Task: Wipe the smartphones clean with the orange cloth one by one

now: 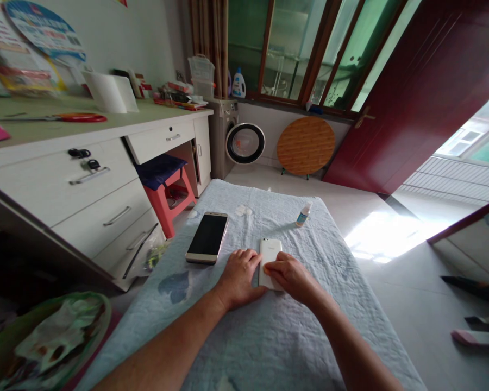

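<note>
A white smartphone (274, 247) lies back side up on the cloth-covered table. My left hand (238, 274) steadies it, fingertips at its left edge and thumb by its lower corner. My right hand (291, 274) rests over the phone's right part, fingers closed. A small orange piece (266, 269) shows at its fingertips, pressed on the phone's back; most of it is hidden, so its kind is unclear. Left of my hands lies a larger gold-framed smartphone (208, 237), dark screen up. A small spray bottle (303, 214) with a clear cap stands to the right, beyond the phone.
A pale blue cloth (309, 326) covers the table. To the left are a white desk (106, 212) with drawers, a red stool (171, 195) and a waste basket (106, 309). A washing machine (223, 117) with its door open and a round wooden tabletop (305, 144) stand farther back.
</note>
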### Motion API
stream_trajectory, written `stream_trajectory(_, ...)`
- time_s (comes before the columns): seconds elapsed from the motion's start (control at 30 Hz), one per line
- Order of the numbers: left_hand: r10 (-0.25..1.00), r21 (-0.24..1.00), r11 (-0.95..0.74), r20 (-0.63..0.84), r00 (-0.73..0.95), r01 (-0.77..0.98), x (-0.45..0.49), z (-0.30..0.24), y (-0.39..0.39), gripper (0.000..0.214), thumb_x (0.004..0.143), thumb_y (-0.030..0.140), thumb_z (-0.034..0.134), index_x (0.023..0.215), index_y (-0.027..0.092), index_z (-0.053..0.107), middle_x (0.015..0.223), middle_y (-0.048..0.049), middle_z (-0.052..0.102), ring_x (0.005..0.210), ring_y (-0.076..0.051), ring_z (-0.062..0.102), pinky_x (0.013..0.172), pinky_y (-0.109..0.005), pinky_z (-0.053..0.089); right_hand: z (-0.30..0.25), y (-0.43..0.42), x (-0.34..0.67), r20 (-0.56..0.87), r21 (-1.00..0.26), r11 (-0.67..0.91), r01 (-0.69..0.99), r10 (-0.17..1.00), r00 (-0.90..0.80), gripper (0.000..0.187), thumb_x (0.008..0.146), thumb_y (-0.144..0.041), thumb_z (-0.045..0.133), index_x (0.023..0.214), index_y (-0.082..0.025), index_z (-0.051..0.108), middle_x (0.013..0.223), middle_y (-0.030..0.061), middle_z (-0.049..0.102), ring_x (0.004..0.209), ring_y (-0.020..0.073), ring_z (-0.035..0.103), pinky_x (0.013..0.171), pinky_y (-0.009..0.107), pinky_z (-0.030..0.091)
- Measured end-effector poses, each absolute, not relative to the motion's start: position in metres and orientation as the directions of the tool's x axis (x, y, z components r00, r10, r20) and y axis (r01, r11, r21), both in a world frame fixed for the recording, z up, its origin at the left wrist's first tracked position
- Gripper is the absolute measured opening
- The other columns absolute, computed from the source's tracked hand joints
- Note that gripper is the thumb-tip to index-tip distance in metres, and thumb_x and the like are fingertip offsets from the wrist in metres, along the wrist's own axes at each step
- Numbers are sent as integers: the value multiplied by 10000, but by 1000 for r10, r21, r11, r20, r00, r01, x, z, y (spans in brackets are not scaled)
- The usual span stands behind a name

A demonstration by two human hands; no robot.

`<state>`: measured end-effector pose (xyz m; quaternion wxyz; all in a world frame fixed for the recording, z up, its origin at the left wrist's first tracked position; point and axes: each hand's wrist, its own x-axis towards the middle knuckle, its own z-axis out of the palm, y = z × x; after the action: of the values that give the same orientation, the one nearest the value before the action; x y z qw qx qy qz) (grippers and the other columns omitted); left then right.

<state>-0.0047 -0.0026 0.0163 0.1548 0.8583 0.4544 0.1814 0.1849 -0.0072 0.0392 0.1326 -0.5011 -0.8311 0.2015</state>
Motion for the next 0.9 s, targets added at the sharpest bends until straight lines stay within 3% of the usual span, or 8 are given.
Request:
stream_trajectory(0.3, 840, 455, -532, 172, 515, 714, -6, 19, -2, 642, 629, 481, 715, 1187, 217, 537, 1105, -70, 543, 1019, -285, 504, 939, -409, 377, 35, 15, 188, 76, -375, 303, 876, 952, -296, 288, 942, -280, 447, 865, -195, 712, 777, 24, 523, 750, 130, 496, 690, 237, 338)
stream_trajectory(0.43, 852, 494, -509, 169, 496, 705, -6, 15, -1, 684, 595, 476, 746, 1200, 242, 529, 1125, -62, 543, 1046, -290, 511, 943, -411, 386, 36, 6, 180, 89, -401, 353, 845, 933, -348, 313, 948, -275, 429, 839, -204, 714, 787, 29, 521, 776, 137, 495, 721, 241, 352)
stream_trajectory(0.63, 868, 519, -484, 183, 462, 705, -6, 6, 1, 681, 603, 467, 748, 1199, 238, 511, 1146, -71, 550, 1064, -293, 524, 946, -416, 394, 46, -8, 174, 13, -463, 512, 724, 820, -572, 207, 863, -185, 536, 884, -257, 729, 799, 14, 529, 804, 136, 496, 760, 236, 360)
stream_trajectory(0.9, 870, 521, -480, 185, 456, 705, -4, 7, 1, 750, 643, 473, 716, 1290, 230, 424, 1189, -90, 544, 1096, -307, 521, 963, -437, 383, 34, -5, 164, 75, -389, 494, 777, 858, -508, 192, 862, -224, 539, 870, -246, 729, 842, 34, 527, 831, 159, 469, 781, 269, 365)
